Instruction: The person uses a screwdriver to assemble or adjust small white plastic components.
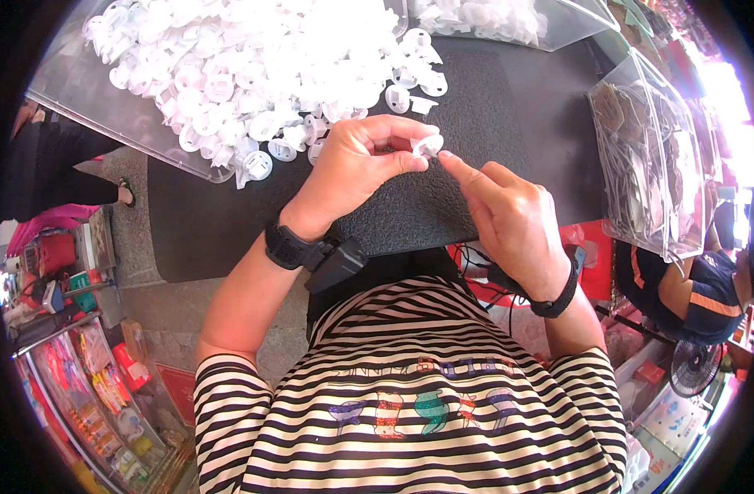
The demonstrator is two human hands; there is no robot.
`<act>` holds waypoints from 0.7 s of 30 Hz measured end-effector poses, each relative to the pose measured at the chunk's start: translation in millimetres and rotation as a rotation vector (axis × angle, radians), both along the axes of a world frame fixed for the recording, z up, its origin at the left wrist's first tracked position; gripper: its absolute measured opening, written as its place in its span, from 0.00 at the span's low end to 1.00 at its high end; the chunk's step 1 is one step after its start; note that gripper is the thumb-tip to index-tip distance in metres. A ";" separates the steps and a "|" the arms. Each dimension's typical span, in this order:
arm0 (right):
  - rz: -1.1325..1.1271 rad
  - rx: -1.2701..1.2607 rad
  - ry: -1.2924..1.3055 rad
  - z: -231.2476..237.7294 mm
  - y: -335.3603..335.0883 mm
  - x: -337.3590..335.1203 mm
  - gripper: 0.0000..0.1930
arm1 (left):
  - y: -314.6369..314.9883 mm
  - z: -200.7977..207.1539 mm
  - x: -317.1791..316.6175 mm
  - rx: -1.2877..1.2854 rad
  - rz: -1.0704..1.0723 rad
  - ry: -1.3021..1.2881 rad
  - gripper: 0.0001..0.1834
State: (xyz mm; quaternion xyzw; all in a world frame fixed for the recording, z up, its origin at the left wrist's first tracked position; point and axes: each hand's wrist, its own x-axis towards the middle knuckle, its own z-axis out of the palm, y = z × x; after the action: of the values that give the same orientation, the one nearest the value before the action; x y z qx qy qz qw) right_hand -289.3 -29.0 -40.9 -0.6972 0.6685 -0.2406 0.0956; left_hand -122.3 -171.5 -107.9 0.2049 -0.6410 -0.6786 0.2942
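A small white plastic part [428, 146] with a round face is pinched between the thumb and index finger of my left hand [348, 160], above the black textured mat [426, 202]. My right hand [515, 216] comes in from the right. Its index finger reaches out so the tip meets the near edge of the part, and its other fingers curl under. The right thumb is hidden, so whatever those fingers hold cannot be made out. A large heap of similar white plastic parts [245, 70] spills from a clear bin onto the mat beyond my left hand.
The clear bin [138, 136] lies at the far left. Another clear bin [570, 29] of white pieces stands at the back. A clear container [669, 198] of flat pieces sits at the table's right edge. Another person [690, 288] is at the right, near a fan [696, 368].
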 end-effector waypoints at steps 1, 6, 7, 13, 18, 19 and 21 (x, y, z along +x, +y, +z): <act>-0.004 0.022 0.040 1.2 -0.1 1.0 0.23 | 0.7 0.5 -0.1 0.001 0.000 0.000 0.16; 0.014 0.050 0.144 1.2 -5.1 9.0 0.24 | 5.7 3.0 -1.5 -0.123 0.036 -0.071 0.14; 0.012 0.053 0.185 -0.4 -6.0 10.1 0.24 | 5.2 2.2 -1.6 -0.126 0.038 -0.070 0.14; 0.040 0.020 -0.028 -5.8 -7.3 -2.0 0.24 | 1.7 3.0 -1.2 0.042 0.019 -0.034 0.14; 0.018 0.035 -0.310 1.5 -0.4 -10.7 0.21 | -0.4 4.7 -0.9 0.072 0.028 0.003 0.15; 0.015 0.035 -0.311 2.2 -0.6 -10.4 0.21 | -1.4 4.4 -0.9 0.074 0.025 0.007 0.15; 0.016 0.095 -0.334 2.4 -1.1 -8.7 0.21 | -2.4 3.5 -0.9 0.079 0.020 0.006 0.16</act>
State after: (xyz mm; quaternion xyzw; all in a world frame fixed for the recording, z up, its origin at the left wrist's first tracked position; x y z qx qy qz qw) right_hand -298.0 -30.1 -38.5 -0.6474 0.6484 -0.3207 0.2400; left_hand -123.2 -173.9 -104.3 0.2208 -0.6106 -0.7010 0.2948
